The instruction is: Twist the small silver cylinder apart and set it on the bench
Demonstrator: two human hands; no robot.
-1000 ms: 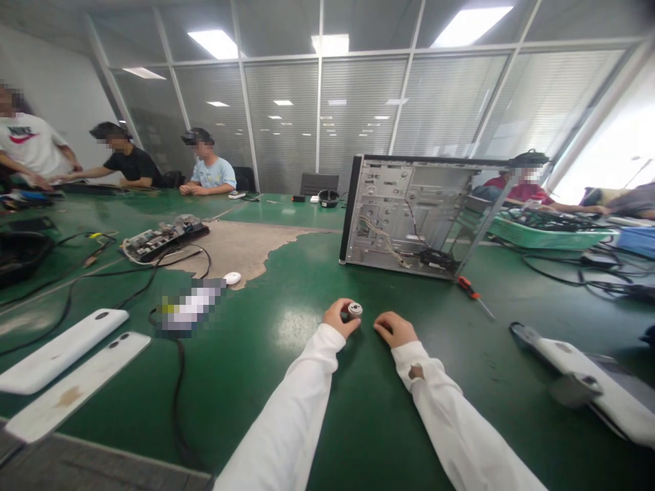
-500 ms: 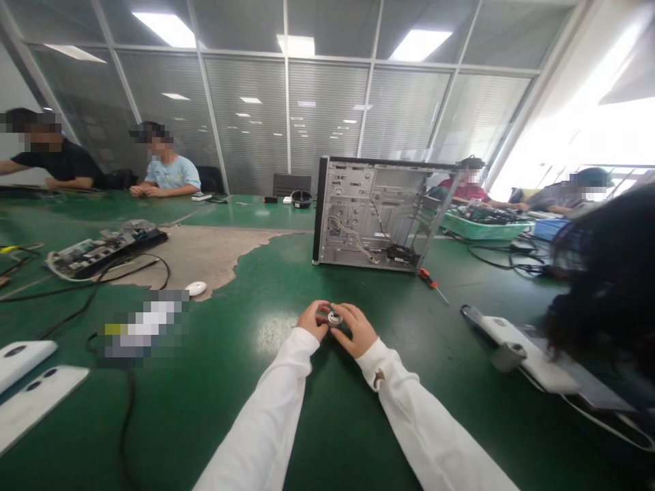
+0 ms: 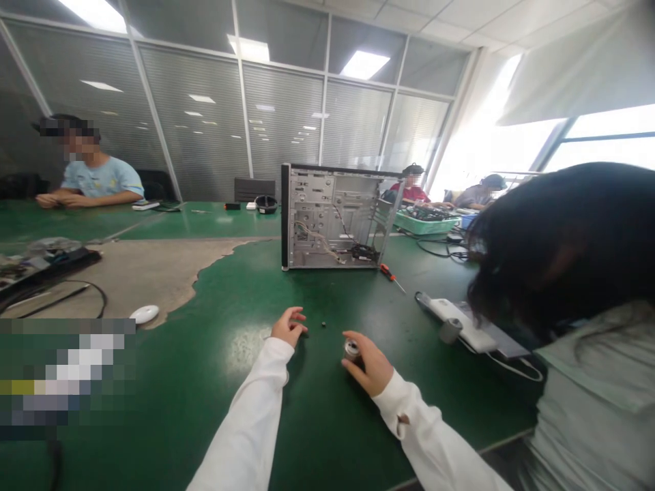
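Around a small round metal cylinder with a dark opening on top, the thumb and fingers of my right hand are closed. The cylinder stands upright at or just above the green table. My left hand is off to the left, fingers loosely curved and apart, with nothing in them. Between the two hands a tiny dark piece lies on the table; it is too small to name.
An opened computer case stands ahead, with an orange-handled screwdriver at its right corner. Another grey cylinder is by a white device. A person leans in close on the right. A white mouse lies left.
My hands have come apart. The cylinder has moved right and nearer in my right hand, while my left hand has let go. The tiny piece now shows between them. My view has turned right.
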